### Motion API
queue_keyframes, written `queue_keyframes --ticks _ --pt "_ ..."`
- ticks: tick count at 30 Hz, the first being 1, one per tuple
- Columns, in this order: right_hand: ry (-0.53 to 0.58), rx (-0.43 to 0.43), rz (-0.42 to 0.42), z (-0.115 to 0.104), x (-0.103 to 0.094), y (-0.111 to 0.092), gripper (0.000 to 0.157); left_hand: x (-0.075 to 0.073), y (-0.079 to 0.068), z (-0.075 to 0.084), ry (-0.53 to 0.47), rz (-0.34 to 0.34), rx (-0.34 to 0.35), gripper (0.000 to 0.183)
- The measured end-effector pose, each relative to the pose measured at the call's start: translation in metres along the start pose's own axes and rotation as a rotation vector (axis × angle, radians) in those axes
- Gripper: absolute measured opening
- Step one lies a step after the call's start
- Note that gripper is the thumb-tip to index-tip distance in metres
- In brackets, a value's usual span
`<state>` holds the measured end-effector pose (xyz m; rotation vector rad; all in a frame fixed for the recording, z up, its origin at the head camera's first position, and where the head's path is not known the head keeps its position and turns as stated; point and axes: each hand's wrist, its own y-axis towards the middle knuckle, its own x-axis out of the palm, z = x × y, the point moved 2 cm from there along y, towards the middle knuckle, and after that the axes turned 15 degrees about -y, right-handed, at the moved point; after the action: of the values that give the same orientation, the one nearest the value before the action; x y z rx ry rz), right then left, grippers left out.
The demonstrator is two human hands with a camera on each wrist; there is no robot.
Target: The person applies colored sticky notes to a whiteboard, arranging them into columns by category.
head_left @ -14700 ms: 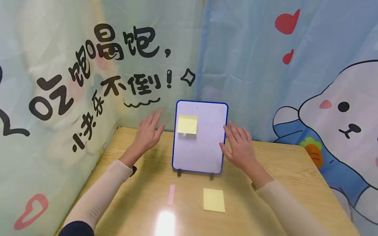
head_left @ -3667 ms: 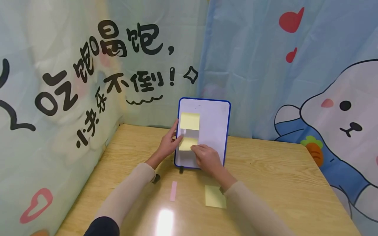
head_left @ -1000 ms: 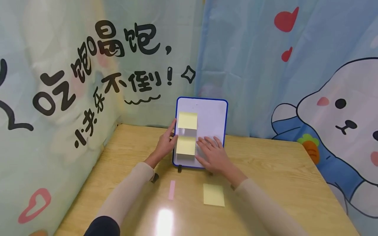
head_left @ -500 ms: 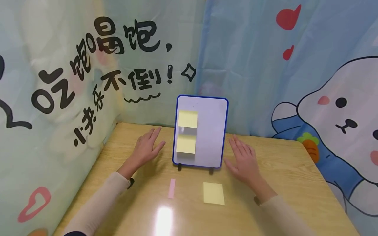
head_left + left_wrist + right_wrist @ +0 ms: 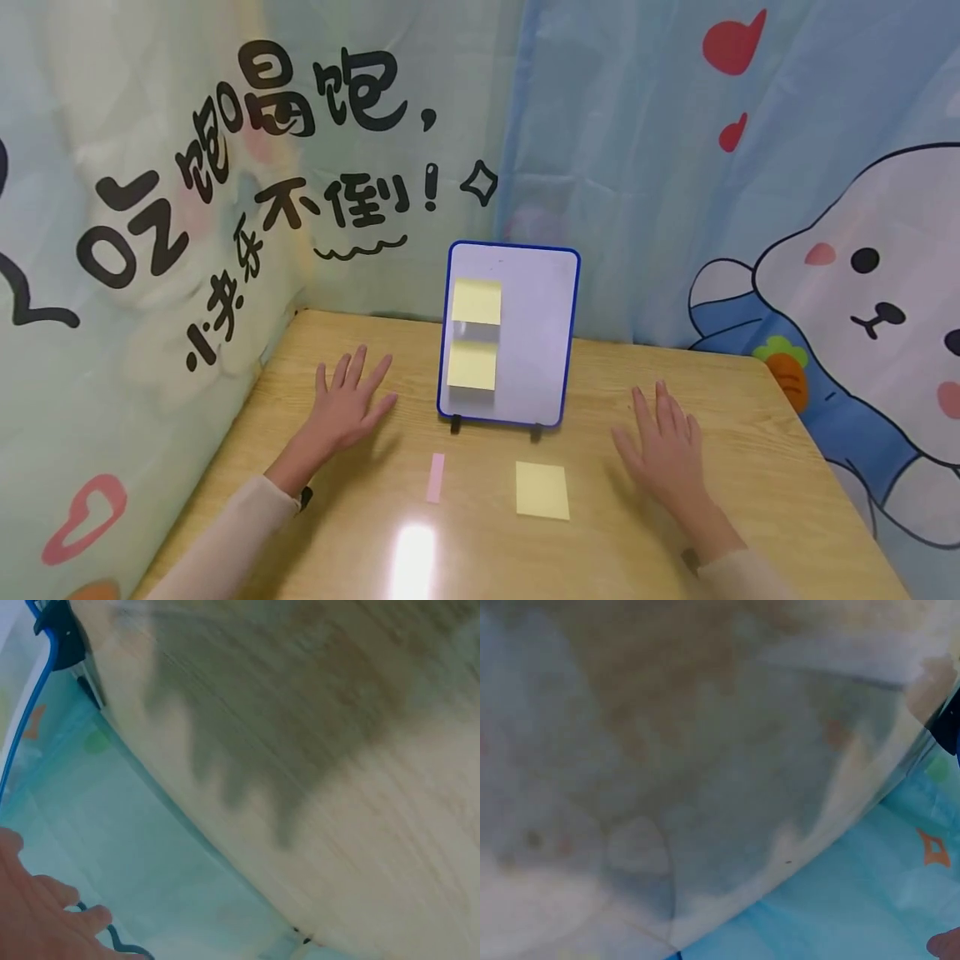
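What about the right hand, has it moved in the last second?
Yes: the right hand moved rightward, from in front of the whiteboard to beside it.

Our printed backdrop (image 5: 600, 208)
Behind the wooden counter (image 5: 491, 554) we see black lettering (image 5: 288, 208) at left, a cartoon animal (image 5: 825, 296) and carrot (image 5: 787, 381) at right.

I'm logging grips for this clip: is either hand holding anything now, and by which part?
Nothing is held: the left hand and right hand are both open, apart from the whiteboard.
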<state>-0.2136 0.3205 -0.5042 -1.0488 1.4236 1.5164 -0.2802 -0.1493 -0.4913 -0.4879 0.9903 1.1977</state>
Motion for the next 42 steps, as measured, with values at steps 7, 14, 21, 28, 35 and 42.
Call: queue_keyframes --ticks 7,14,21,28,35,42 --pt "-0.006 0.001 -0.029 0.002 0.007 -0.012 0.068 0.004 -0.007 0.001 -0.004 -0.033 -0.008 0.064" --pt "0.009 -0.002 -0.046 -0.004 0.010 -0.015 0.067 0.007 -0.014 -0.003 0.004 -0.033 -0.024 0.064" --pt "0.006 0.002 -0.053 -0.005 0.014 -0.018 0.068 0.013 -0.017 -0.004 -0.005 -0.040 -0.015 0.064" --pt "0.014 0.009 -0.039 -0.003 0.014 -0.016 0.069 0.009 -0.014 0.001 0.002 -0.033 -0.004 0.064" --pt "0.010 0.007 -0.025 -0.006 0.008 -0.014 0.068 0.010 -0.017 0.001 -0.005 -0.052 -0.007 0.065" --pt "0.018 -0.023 -0.008 -0.032 -0.015 -0.005 0.065 0.009 -0.022 0.000 -0.005 -0.040 0.009 0.066"
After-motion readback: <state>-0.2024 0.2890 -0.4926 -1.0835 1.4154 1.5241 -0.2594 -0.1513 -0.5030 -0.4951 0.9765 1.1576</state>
